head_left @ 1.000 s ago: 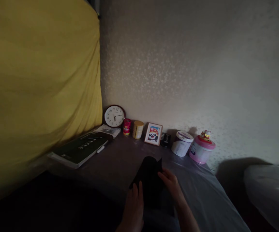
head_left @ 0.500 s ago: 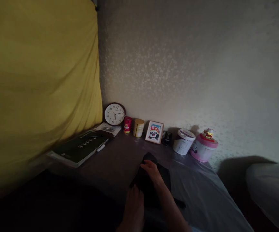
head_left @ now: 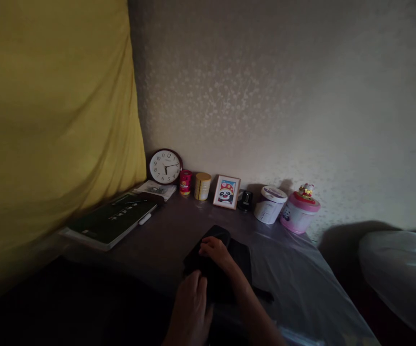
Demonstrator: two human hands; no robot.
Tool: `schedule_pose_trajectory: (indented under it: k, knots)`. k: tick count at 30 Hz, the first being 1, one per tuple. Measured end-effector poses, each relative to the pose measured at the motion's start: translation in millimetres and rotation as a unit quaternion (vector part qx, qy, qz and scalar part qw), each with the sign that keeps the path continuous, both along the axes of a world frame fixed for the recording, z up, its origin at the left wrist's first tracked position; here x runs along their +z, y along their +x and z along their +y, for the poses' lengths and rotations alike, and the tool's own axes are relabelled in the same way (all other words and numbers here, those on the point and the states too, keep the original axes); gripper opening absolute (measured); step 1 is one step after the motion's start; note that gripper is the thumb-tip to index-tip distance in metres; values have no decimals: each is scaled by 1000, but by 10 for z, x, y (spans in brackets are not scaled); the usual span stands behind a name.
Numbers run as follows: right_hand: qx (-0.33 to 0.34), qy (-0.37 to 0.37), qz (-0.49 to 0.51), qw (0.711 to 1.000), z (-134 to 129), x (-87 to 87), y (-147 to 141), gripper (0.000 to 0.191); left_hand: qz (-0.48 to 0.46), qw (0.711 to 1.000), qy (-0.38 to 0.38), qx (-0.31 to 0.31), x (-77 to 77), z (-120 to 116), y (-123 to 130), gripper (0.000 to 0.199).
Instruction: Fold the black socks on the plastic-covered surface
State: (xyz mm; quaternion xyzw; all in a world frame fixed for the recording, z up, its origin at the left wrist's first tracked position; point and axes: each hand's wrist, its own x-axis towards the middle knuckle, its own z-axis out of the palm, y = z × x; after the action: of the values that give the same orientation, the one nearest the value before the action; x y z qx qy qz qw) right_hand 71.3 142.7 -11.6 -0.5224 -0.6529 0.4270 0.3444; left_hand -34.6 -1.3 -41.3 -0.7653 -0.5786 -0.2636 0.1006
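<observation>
A black cloth item [head_left: 242, 259] lies in folds on the grey-covered table in front of me; its exact kind is too dark to make out. My right hand [head_left: 215, 251] rests over its upper left part, fingers curled and pressed onto a flap of the fabric. Closer to me, my left hand [head_left: 192, 293] grips the lower left edge of the same cloth, with the fingertips bent around it. A narrow dark strip [head_left: 263, 293] sticks out at the cloth's lower right.
Along the wall stand a round clock [head_left: 165, 166], a red can [head_left: 185, 182], a yellow can [head_left: 202, 186], a panda picture frame [head_left: 226, 192], a small black object [head_left: 245, 201], a white tub [head_left: 270, 205] and a pink tub [head_left: 299, 214]. A dark green book [head_left: 116, 218] lies left.
Both hands have shifted slightly left with the black cloth's left part, which now spreads wider and flatter. The view has turned a little.
</observation>
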Motion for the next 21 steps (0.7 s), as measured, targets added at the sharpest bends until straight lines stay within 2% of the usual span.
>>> schedule_pose_trajectory:
  k: [2, 5, 8, 11, 14, 17, 21]
  knots:
    - [21, 16, -15, 1000, -33, 55, 4, 22, -12, 998, -39, -46, 118, 38, 30, 45]
    - [51, 44, -47, 997, -123, 155, 19, 20, -15, 990, -115, -76, 197, 126, 67, 65]
    - [89, 97, -81, 988, -288, 238, 36, 21, -15, 984, -163, -64, 119, 193, 95, 78]
    - [127, 186, -120, 967, -491, 278, 56, 21, -24, 981, -185, -59, 1, 213, 138, 67]
    - [131, 251, -139, 949, -592, 262, 101, 27, -15, 983, -176, -38, -54, 214, 190, 60]
    - [138, 290, -159, 933, -502, 192, 185, 29, 6, 986, -163, -27, -56, 217, 222, 64]
    - [128, 315, -206, 918, -214, 79, 305, 29, 29, 985, -169, -4, -88, 220, 248, 79]
